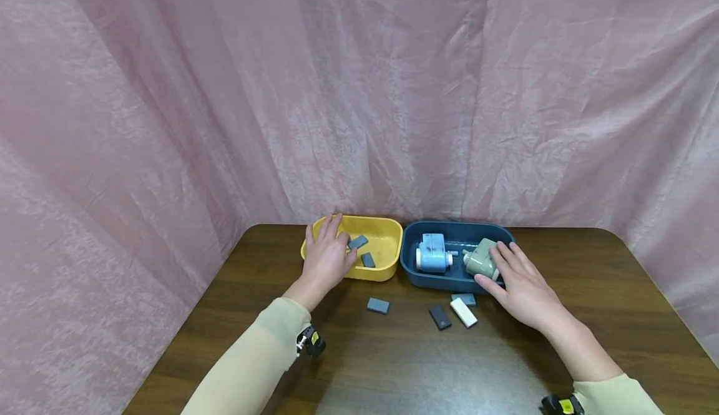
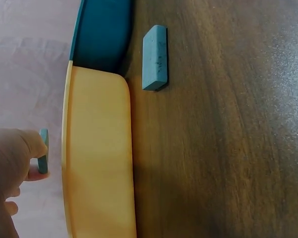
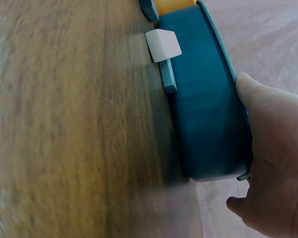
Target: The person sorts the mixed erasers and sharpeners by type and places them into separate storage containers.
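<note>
My left hand (image 1: pixel 326 256) reaches over the left end of a yellow bin (image 1: pixel 393 240). Its thumb and finger pinch a grey-blue eraser-like block (image 2: pixel 43 151), seen edge-on in the left wrist view. Lower in the bin lies a similar block (image 1: pixel 367 259). Over the right end of a dark blue bin (image 1: pixel 432 281) is my right hand (image 1: pixel 525 287), fingers extended by a green crank-sharpener-like device (image 1: pixel 482 258) and thumb near the front rim. Whether it touches the device is unclear. A light-blue device of the same kind (image 1: pixel 432 254) sits to its left.
On the wooden table (image 1: pixel 415 371) before the bins lie a grey-blue block (image 1: pixel 378 306), a dark block (image 1: pixel 440 317), a white block (image 1: pixel 463 312) and another bluish block (image 1: pixel 465 299). The bins stand side by side against a pink curtain (image 1: pixel 393 122).
</note>
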A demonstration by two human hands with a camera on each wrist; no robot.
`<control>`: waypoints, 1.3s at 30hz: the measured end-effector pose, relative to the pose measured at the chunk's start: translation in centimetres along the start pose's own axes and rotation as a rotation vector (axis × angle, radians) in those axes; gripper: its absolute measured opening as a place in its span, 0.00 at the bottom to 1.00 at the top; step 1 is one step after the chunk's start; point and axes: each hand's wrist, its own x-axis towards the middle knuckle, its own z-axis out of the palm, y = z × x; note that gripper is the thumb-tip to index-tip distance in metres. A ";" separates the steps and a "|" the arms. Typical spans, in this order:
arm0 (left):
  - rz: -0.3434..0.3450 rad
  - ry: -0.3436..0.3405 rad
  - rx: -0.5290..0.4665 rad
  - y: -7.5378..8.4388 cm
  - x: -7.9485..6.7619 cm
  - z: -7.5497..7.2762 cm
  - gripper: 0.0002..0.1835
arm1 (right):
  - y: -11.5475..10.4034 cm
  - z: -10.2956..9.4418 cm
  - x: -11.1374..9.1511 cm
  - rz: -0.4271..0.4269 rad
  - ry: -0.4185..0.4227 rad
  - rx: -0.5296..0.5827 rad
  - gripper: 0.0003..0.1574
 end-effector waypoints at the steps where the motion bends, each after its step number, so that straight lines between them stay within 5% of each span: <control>1: -0.003 -0.008 0.003 0.0 0.1 0.0 0.13 | 0.0 0.0 0.0 0.001 0.001 0.000 0.61; 20: -0.038 -0.053 0.035 -0.4 1.0 0.3 0.13 | -0.2 0.2 0.0 -0.004 0.001 -0.003 0.60; 39: -0.008 -0.044 0.026 0.6 0.1 0.4 0.19 | -0.3 0.2 -0.2 -0.005 0.001 -0.003 0.60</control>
